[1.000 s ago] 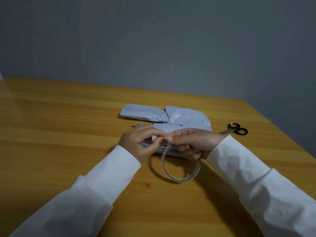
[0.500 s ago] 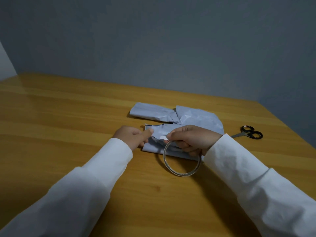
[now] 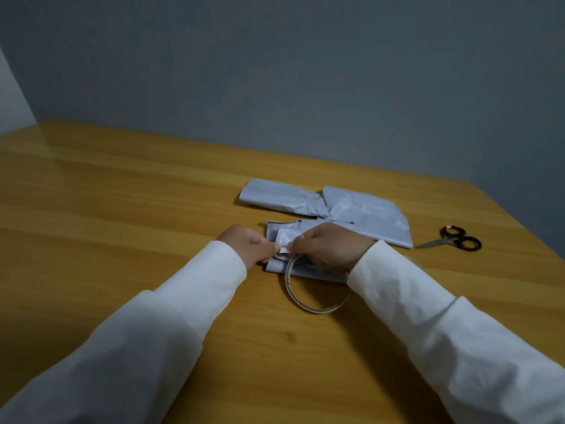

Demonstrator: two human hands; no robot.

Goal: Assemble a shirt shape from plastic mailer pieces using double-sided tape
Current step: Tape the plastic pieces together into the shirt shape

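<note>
Both hands pinch tape: left hand (image 3: 248, 243) its free end, right hand (image 3: 330, 244) the tape roll (image 3: 308, 293) (scissors (image 3: 455, 238) at three o'clock).

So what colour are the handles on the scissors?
Black. The scissors lie on the table, right of the mailer pieces, seen in the head view.

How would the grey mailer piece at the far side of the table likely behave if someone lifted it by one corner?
The far mailer piece would probably flop and drape: its surface is creased and crumpled like thin film. It looks light for its size, lying flat on the table. Its slight sheen suggests it may slide easily if pushed.
</note>
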